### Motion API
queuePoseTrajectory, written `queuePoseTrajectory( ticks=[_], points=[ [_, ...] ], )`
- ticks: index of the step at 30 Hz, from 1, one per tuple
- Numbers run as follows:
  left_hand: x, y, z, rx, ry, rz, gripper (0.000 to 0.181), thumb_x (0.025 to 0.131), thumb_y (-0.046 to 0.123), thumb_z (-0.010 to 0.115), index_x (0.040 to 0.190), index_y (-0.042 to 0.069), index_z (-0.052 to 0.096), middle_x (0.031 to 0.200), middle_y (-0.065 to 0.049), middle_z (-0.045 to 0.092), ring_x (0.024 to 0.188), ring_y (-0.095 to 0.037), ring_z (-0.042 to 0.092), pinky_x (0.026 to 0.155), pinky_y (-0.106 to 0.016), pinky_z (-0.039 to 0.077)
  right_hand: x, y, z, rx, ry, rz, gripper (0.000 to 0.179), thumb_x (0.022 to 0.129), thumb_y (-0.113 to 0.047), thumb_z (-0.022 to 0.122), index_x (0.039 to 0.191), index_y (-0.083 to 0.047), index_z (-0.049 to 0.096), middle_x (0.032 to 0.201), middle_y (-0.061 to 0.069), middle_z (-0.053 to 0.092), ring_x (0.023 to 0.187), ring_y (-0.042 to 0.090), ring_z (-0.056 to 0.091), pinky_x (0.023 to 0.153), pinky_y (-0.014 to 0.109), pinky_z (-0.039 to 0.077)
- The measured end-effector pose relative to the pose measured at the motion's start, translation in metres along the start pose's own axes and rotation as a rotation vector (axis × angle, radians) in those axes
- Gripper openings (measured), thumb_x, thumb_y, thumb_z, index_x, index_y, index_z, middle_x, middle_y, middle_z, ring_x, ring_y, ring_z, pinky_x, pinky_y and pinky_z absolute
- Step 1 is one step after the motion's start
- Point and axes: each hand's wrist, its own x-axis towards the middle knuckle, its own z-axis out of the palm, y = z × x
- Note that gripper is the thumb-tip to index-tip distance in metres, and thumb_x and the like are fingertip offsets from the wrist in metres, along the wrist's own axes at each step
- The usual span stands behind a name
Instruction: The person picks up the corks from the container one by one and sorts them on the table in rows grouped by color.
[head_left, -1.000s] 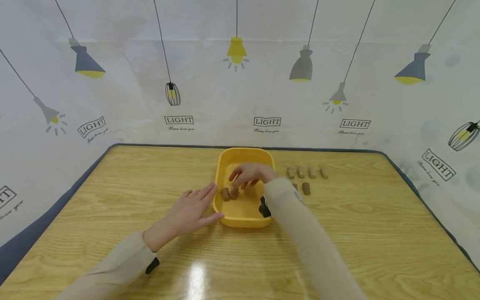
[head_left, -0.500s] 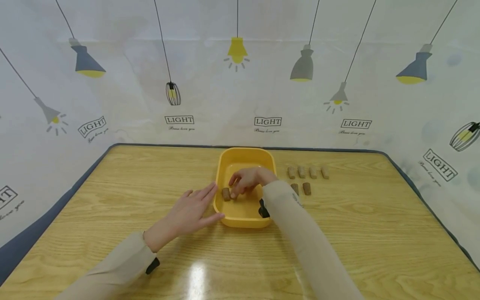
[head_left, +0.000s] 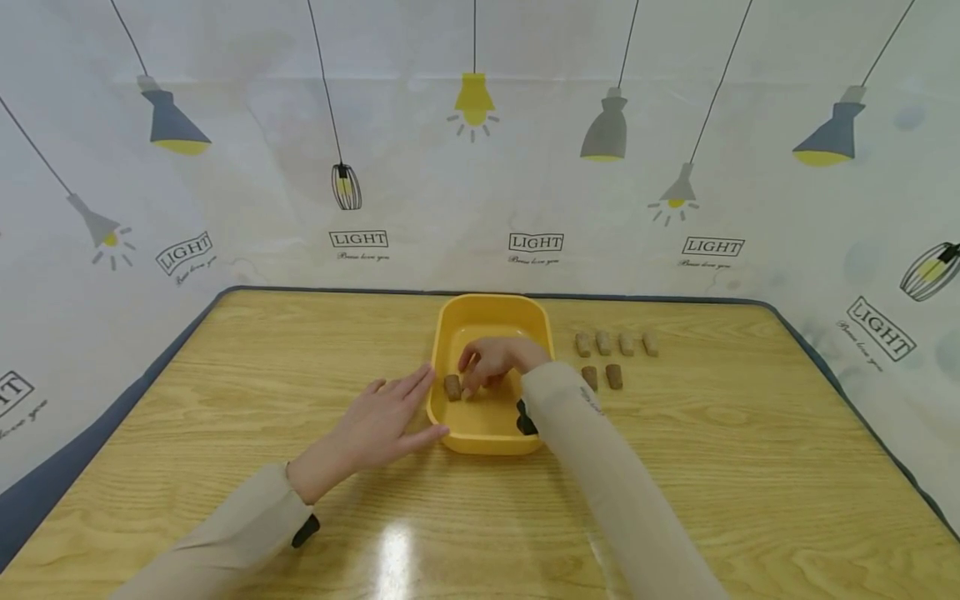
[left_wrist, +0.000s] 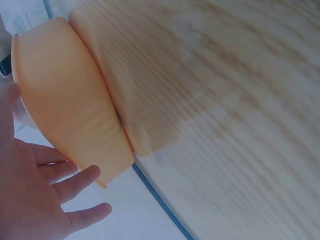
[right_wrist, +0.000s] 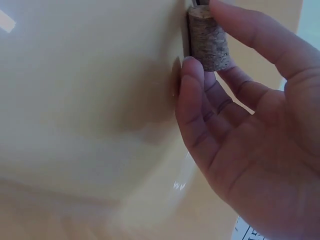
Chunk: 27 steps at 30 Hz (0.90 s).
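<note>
In the head view, my right hand point(head_left: 495, 365) reaches down into a yellow plastic bin point(head_left: 491, 444). In the right wrist view its thumb and fingers pinch a brown cork point(right_wrist: 208, 40) standing by its end on the bin floor; from the head view my hand hides this cork. Just left of those fingers, another cork point(head_left: 452, 387) lies in the bin. My left hand point(head_left: 378, 425) has its fingers extended, touching the left side and rim of the bin. The left wrist view shows these fingers spread near the bin's outer wall point(left_wrist: 70, 95).
Right of the bin, several lighter corks point(head_left: 603, 342) stand in a back row on the wooden table point(head_left: 750, 450). Two darker corks point(head_left: 614, 377) form a shorter row in front. A lamp-printed backdrop point(head_left: 420, 150) rises behind the table's far edge.
My right hand has lowered slightly in the bin and closed its fingers around the right one of two corks, now covering it. The left hand has stayed in place.
</note>
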Motion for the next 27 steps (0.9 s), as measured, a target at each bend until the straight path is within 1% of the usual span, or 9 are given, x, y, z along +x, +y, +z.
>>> queuePoseTrajectory(
  ticks=[5,10,15,18,20,24,27],
  points=[
    [-0.001,0.001,-0.001,-0.009,-0.003,0.001,0.079,0.086,0.060,0.035,0.137,0.001,0.027,0.140,-0.012,0.028,0.122,-0.025,0.034,0.092,-0.051,0.028,-0.001,0.005,-0.005,0.042,0.030,-0.047,0.037,0.078,-0.009,0.065,0.111,-0.005,0.049,0.088,0.005,0.056,0.073,0.014,0.050,0.067,0.025,0.043],
    [0.000,0.001,-0.001,-0.012,-0.009,-0.001,0.079,0.086,0.060,0.035,0.137,0.000,0.028,0.140,-0.013,0.028,0.122,-0.025,0.033,0.093,-0.051,0.027,-0.004,0.007,-0.011,0.070,0.072,-0.068,0.037,0.079,-0.009,0.064,0.113,-0.006,0.050,0.095,0.006,0.056,0.078,0.020,0.055,0.071,0.030,0.044],
    [0.000,0.001,-0.001,-0.017,-0.014,-0.008,0.079,0.086,0.061,0.034,0.137,0.001,0.028,0.140,-0.012,0.028,0.122,-0.024,0.033,0.093,-0.051,0.027,-0.010,0.007,-0.020,0.026,0.138,-0.104,0.036,0.079,-0.013,0.064,0.112,-0.009,0.054,0.095,0.004,0.055,0.079,0.018,0.051,0.068,0.029,0.041],
    [0.000,0.001,-0.001,-0.016,-0.013,-0.008,0.079,0.086,0.061,0.034,0.137,0.001,0.028,0.140,-0.012,0.028,0.122,-0.024,0.033,0.093,-0.051,0.028,-0.015,0.005,-0.027,-0.001,0.173,-0.130,0.036,0.078,-0.014,0.064,0.113,-0.009,0.055,0.097,0.004,0.055,0.080,0.016,0.049,0.066,0.029,0.039],
    [0.000,0.001,-0.001,-0.016,-0.015,-0.007,0.079,0.086,0.061,0.034,0.137,0.001,0.028,0.140,-0.012,0.028,0.122,-0.024,0.034,0.093,-0.051,0.028,-0.018,0.003,-0.033,-0.005,0.189,-0.139,0.036,0.079,-0.013,0.063,0.113,-0.008,0.055,0.097,0.005,0.056,0.081,0.016,0.049,0.066,0.029,0.040],
    [0.001,0.002,-0.001,-0.020,-0.013,-0.004,0.079,0.086,0.060,0.035,0.137,0.000,0.028,0.140,-0.013,0.028,0.121,-0.025,0.034,0.092,-0.051,0.028,-0.025,0.003,-0.044,-0.046,0.236,-0.163,0.036,0.078,-0.014,0.064,0.112,-0.008,0.056,0.095,0.005,0.057,0.080,0.017,0.051,0.063,0.029,0.040],
    [0.001,0.002,-0.001,-0.024,-0.016,-0.011,0.079,0.086,0.060,0.035,0.137,0.000,0.028,0.140,-0.013,0.027,0.122,-0.025,0.033,0.093,-0.051,0.027,-0.033,0.004,-0.051,-0.069,0.257,-0.172,0.035,0.078,-0.014,0.063,0.112,-0.007,0.056,0.093,0.005,0.057,0.079,0.020,0.052,0.060,0.028,0.039]
  ],
)
